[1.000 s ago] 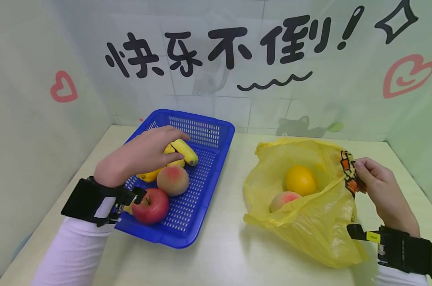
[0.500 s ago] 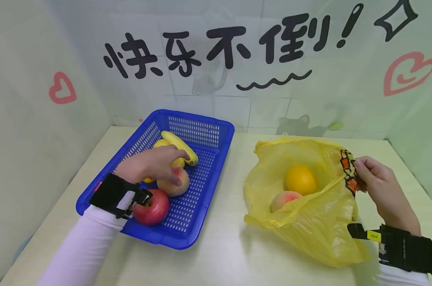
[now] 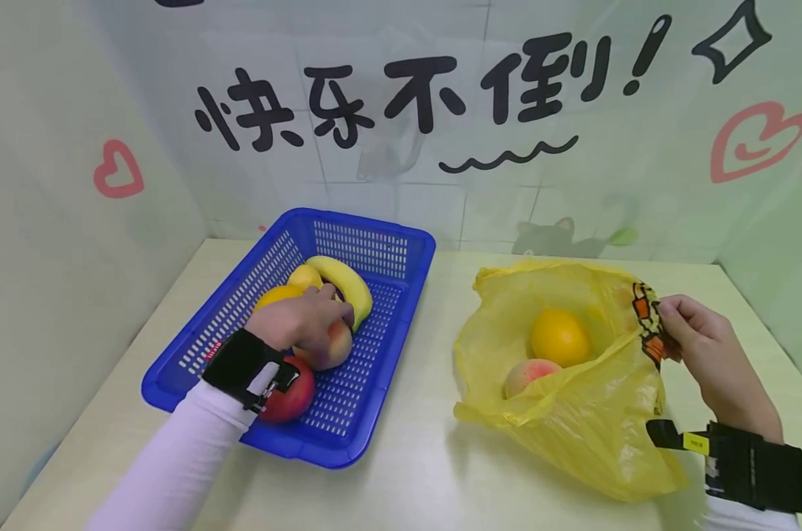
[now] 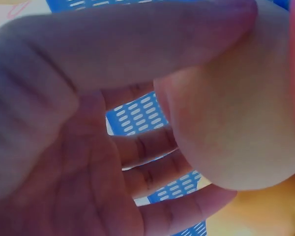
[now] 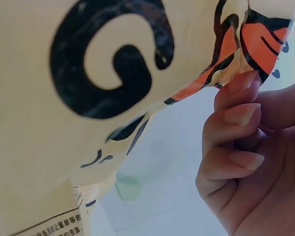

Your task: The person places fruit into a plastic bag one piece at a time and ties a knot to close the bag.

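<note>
The left hand (image 3: pixel 301 321) reaches down into the basket with its thumb and fingers wrapped around a peach (image 3: pixel 335 348); in the left wrist view the thumb lies along one side of the fruit and the fingers spread round the other. The right hand (image 3: pixel 702 335) pinches the edge of a yellow bag (image 3: pixel 593 450) between thumb and curled fingers, at a printed orange-and-black patch (image 3: pixel 649 324), holding that side up so that the mouth gapes.

Close about the left hand, a red apple (image 3: pixel 298 398) sits just beside the gripped peach, partly covered by the black wrist device (image 3: pixel 245 365). On the far side lie a curved banana (image 3: pixel 353 287) and two yellow fruits (image 3: pixel 304 276), partly hidden by the hand. All of these rest in the blue basket (image 3: pixel 321 451), whose walls and floor are slotted.

Inside the bag, an orange (image 3: pixel 560 338) lies just behind a second peach (image 3: pixel 532 375), whose lower part is hidden by the bag's near edge. Basket and bag stand apart on a pale table (image 3: pixel 414 487). Behind, the wall (image 3: pixel 401 206) carries large black characters (image 3: pixel 427 92).
</note>
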Action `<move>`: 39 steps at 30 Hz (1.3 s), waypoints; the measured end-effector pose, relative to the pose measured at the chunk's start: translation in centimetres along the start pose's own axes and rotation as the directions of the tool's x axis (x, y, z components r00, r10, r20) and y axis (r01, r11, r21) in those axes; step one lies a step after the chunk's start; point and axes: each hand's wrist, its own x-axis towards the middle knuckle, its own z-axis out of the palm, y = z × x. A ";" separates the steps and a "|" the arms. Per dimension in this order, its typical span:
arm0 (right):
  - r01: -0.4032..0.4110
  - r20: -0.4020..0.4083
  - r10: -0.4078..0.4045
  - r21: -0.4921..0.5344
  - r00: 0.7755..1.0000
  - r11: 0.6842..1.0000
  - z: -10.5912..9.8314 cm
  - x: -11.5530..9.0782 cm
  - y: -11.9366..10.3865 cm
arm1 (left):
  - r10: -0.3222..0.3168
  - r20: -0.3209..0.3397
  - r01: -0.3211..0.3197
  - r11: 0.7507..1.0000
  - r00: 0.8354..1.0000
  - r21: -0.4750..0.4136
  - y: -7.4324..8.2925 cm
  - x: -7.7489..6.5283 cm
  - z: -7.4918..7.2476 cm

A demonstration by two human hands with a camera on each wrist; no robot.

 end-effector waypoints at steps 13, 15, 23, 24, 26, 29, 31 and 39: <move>0.005 0.005 -0.005 -0.012 1.000 1.000 0.1 0.0 -0.1 | -0.023 0.015 0.023 1.000 1.000 0.007 0.4 0.7 0.2; 0.004 0.007 -0.004 -0.009 1.000 1.000 0.1 0.0 0.0 | -0.027 0.016 0.027 1.000 1.000 0.013 0.5 0.9 0.2; 0.019 0.013 -0.019 -0.009 1.000 1.000 0.2 0.0 0.1 | -0.054 0.027 0.054 0.999 0.998 -0.001 0.7 1.1 0.3; 0.023 0.017 -0.023 -0.004 1.000 1.000 0.2 0.0 0.2 | -0.054 0.026 0.054 0.999 0.998 0.000 0.7 1.1 0.3; 0.034 0.023 -0.034 0.001 0.999 0.999 0.3 0.1 0.2 | -0.051 0.024 0.051 0.999 0.998 0.000 0.7 1.1 0.3; 0.040 0.025 -0.041 0.006 0.999 0.999 0.3 0.1 0.2 | -0.049 0.021 0.049 0.999 0.999 -0.007 0.7 1.0 0.3; 0.039 0.026 -0.039 0.009 0.999 0.999 0.2 0.1 0.1 | -0.043 0.019 0.043 0.999 0.999 -0.018 0.7 1.0 0.3; 0.032 0.021 -0.032 0.001 0.999 0.999 0.2 0.0 0.0 | -0.025 0.010 0.025 0.999 1.000 -0.043 0.7 0.8 0.4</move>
